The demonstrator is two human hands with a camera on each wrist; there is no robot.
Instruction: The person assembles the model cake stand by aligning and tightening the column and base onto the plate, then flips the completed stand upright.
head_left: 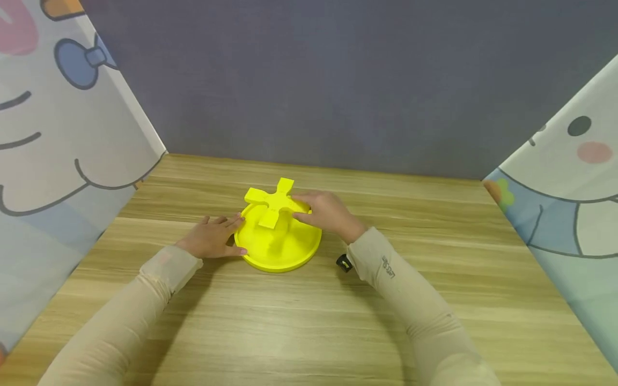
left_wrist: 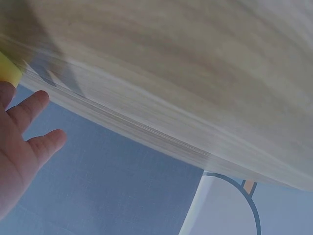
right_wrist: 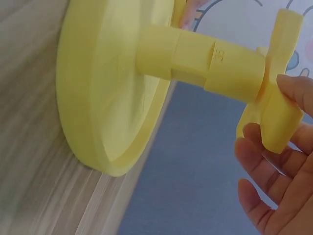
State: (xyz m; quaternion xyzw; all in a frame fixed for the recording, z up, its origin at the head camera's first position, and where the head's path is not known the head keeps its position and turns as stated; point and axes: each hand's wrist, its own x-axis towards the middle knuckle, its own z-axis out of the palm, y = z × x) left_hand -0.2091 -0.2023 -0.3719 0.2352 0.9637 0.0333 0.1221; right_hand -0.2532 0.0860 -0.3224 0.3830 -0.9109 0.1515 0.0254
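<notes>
Yellow round dish [head_left: 280, 262] is flat on the worktop [head_left: 270, 327], a bit left of the frame's middle, w/ a stepped stem [right_wrist: 193, 61] coming up from its floor and a cross-shaped handle [head_left: 276, 202] on top. Everything's the same yellow, so prob one set imo.

Left hand [head_left: 212, 237] has its fingers spread, thumb at the near part of the rim and fingertips further round the dish's left side. No real grip there; looks more like steadying, prob bc any push up top could make the dish slide or spin.

Right hand [head_left: 328, 212] comes in from the right and pinches one arm of the cross, thumb on one face and fingers curled behind it (right wrist view shows it best). Makes sense tbh: out at the arm you'd get more leverage than at the hub, and the stem's marking stays uncovered. Can't read that number for sure, 35 or 36 maybe.

Small black thing [head_left: 344, 262] by the right cuff [head_left: 362, 254], can't tell what, fwiw.
</notes>
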